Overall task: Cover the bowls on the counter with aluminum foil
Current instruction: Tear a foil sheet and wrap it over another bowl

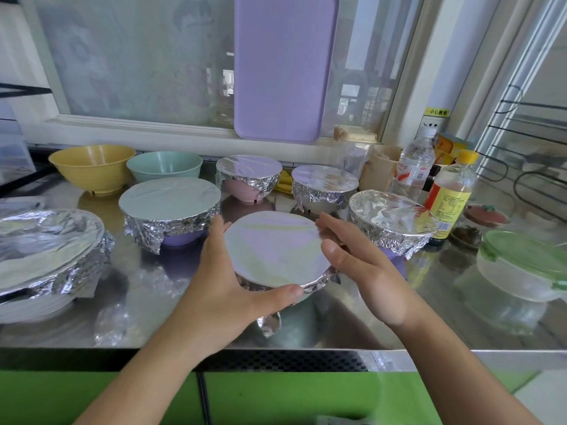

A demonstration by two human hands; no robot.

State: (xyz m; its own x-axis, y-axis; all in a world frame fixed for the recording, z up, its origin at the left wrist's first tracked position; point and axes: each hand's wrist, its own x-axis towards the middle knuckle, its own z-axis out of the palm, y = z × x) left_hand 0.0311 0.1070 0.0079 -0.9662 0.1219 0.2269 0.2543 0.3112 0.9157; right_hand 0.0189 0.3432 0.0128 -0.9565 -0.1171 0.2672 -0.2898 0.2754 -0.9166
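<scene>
A foil-covered bowl (276, 250) is sitting upright near the front edge of the shiny steel surface (352, 320), its round mouth facing up under a smooth, taut, mirror-like sheet, while the foil below the rim is bunching into crinkled pleats and a loose crumpled tail is hanging down at the front. The left hand (221, 286) is cupping the bowl's left side, fingers curving round the rim and the thumb pressing on the foil along the near edge. The right hand (362, 265) is resting against the bowl's right side with fingers straight and held together, the thumb lying on the rim. Behind this bowl to the left, a purple bowl (170, 210) is standing under a flat foil disc with a wrinkled skirt; further back, a pink bowl (248, 176) and a grey bowl (325, 188) are wearing the same crinkled wrap. Just right of the held bowl, another wrapped bowl (392, 222) is showing a creased, uneven top. Far to its left, a big wrapped white bowl (49, 250) is sitting at the frame's edge. Beyond the purple one, a ribbed yellow bowl (92, 167) and a smooth mint bowl (164, 165) are standing open, mouths up. Right of the held bowl, a clear glass container with a green lid (521, 265) is resting flat.
</scene>
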